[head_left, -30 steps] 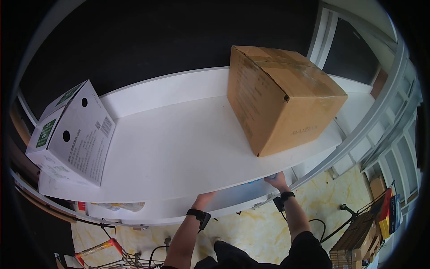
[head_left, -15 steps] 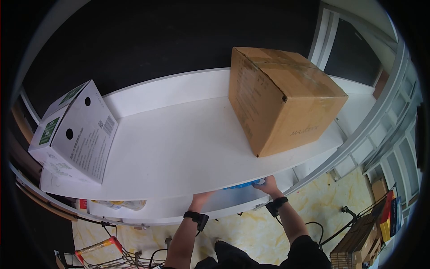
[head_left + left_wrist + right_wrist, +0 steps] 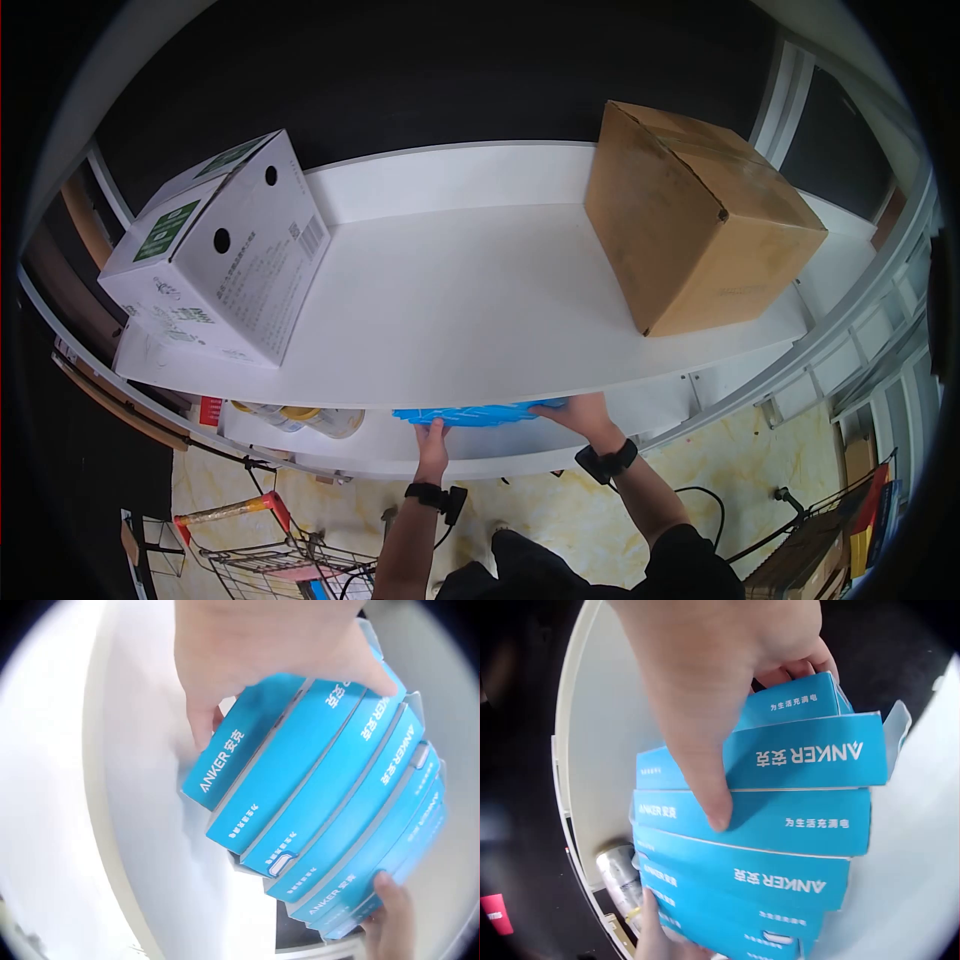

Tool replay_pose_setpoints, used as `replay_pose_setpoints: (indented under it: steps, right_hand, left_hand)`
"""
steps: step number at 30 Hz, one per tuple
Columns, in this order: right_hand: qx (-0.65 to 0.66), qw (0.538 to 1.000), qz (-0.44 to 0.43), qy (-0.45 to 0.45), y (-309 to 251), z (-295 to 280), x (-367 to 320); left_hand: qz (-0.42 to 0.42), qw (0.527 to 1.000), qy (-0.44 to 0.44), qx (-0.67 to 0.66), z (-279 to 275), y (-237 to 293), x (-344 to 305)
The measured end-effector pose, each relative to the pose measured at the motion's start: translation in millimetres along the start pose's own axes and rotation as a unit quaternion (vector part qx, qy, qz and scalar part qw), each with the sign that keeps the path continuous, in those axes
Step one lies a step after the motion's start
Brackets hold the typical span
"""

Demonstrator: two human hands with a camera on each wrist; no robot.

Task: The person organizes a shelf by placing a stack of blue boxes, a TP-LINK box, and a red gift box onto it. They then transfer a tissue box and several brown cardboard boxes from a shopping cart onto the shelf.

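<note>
A row of slim blue Anker boxes [image 3: 480, 414], packed side by side, is held between both hands just under the front edge of the upper shelf [image 3: 450, 310]. My left hand [image 3: 432, 450] grips one end of the row, thumb on the printed sides. At the opposite end my right hand [image 3: 585, 415] clasps the boxes, its thumb lying across them in the right wrist view. The boxes [image 3: 315, 795] fan slightly, and some end flaps stick out. Part of the row is hidden under the upper shelf in the head view.
On the upper shelf stand a white carton [image 3: 240, 250] at left and a brown cardboard box [image 3: 700, 220] at right. Clear containers [image 3: 338, 424] lie on the lower shelf at left. A wire shopping cart [image 3: 280, 550] stands below left, another cart with cardboard [image 3: 815, 550] at lower right.
The blue boxes have come out toward me from under the upper shelf, so more of them shows. Both hands moved with them, the right hand shifting leftward. The head view has turned left.
</note>
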State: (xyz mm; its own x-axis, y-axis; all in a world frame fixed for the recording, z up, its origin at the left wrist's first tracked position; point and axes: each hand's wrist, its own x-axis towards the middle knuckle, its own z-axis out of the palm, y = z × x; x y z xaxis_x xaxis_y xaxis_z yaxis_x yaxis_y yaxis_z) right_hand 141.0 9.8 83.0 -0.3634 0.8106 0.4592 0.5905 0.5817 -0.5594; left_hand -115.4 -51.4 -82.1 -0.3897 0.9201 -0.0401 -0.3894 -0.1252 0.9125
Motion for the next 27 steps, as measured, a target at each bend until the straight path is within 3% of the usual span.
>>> replay_pose_setpoints:
  steps: [2, 6, 9, 13, 15, 17, 19, 21, 22, 24, 25, 27]
  right_hand:
    - [-0.053, 0.997, -0.057, -0.015, -26.0, -4.6, 17.8]
    - [-0.021, 0.994, -0.1, -0.042, -67.9, 10.8, 45.9]
    - [-0.079, 0.983, -0.15, -0.074, -91.6, 34.7, 56.9]
    - [-0.094, 0.979, -0.123, -0.134, -112.1, 45.5, 63.5]
    - [-0.073, 0.979, -0.105, -0.158, -116.9, 46.9, 66.8]
    - [-0.062, 0.974, -0.086, -0.2, -116.9, 42.6, 67.4]
    - [-0.078, 0.975, -0.128, -0.164, -115.4, 39.4, 63.7]
    - [-0.094, 0.973, -0.168, -0.129, -112.8, 36.3, 61.0]
    - [-0.084, 0.973, -0.183, -0.109, -111.2, 34.3, 60.0]
    - [-0.074, 0.973, -0.199, -0.091, -109.5, 28.6, 57.8]
    - [-0.04, 0.979, -0.184, -0.08, -110.2, 24.5, 56.0]
    - [-0.007, 0.983, -0.17, -0.068, -98.6, 21.4, 54.3]
  left_hand:
    - [-0.039, 0.984, 0.038, -0.17, 2.2, -6.9, -4.7]
    - [-0.111, 0.943, 0.067, -0.307, 33.5, 11.0, -19.4]
    - [-0.135, 0.904, 0.083, -0.398, 41.4, 7.7, -24.5]
    - [-0.168, 0.93, 0.142, -0.293, 30.9, 28.8, -27.3]
    - [-0.298, 0.94, 0.041, -0.164, 4.4, 37.3, -25.9]
    - [-0.328, 0.936, 0.07, -0.101, -14.3, 45.4, -27.9]
    - [-0.358, 0.928, 0.1, -0.036, -32.3, 48.7, -30.5]
    - [-0.242, 0.949, 0.186, 0.08, -45.6, 49.6, -33.8]
    - [-0.241, 0.948, 0.189, 0.079, -43.0, 51.3, -36.7]
    - [-0.024, 0.945, 0.313, 0.089, -29.1, 51.7, -43.7]
    - [-0.024, 0.945, 0.314, 0.089, -32.8, 43.0, -43.4]
    - [0.2, 0.867, 0.305, 0.34, -40.6, 20.5, -38.3]
